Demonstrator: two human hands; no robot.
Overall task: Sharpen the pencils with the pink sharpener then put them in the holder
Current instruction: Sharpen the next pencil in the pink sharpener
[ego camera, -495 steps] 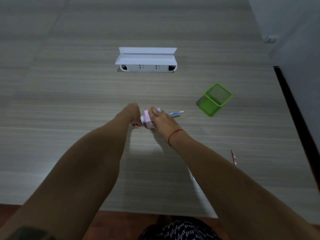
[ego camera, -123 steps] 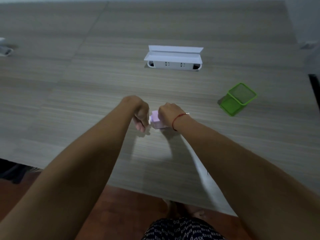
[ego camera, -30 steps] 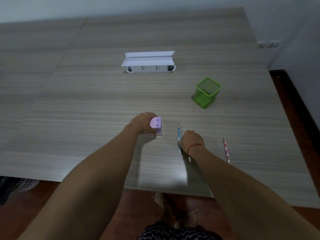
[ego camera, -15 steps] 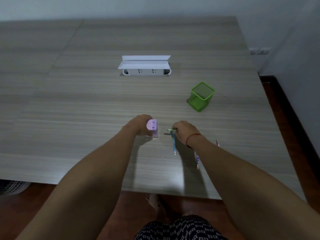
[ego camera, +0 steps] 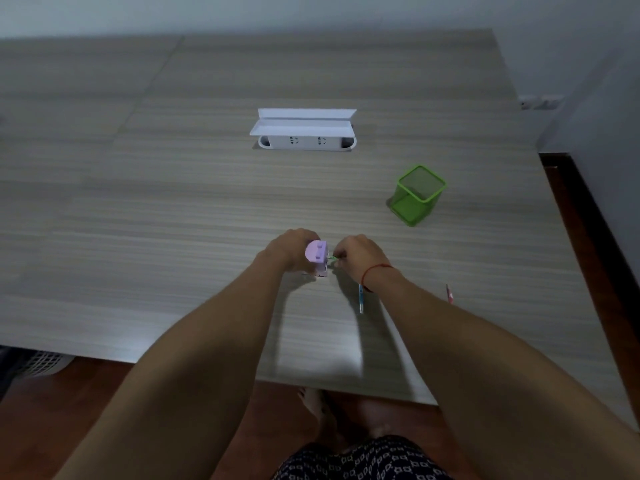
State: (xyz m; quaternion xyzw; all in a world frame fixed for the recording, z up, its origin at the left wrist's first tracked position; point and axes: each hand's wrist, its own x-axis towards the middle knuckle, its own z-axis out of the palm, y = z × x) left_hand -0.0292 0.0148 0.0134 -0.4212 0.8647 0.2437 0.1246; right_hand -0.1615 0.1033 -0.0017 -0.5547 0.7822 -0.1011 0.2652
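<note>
A big wooden tabletop fills most of the view. The pink sharpener stands on it near the front edge, and everything else is told from there.

Far behind the sharpener is a white plug box with its lid flipped up. Behind it and off to the right stands the green holder, well apart from it.

The left hand is on the left side of the sharpener, with its fingers curled round it. The right hand is just to the right of the sharpener. Its fingers pinch a green pencil, and the pencil's end is at the sharpener's right side.

A blue pencil lies on the tabletop near the sharpener, in front and to the right, partly under the right wrist. A red pencil lies farther right. A thin red string goes round the right wrist.
</note>
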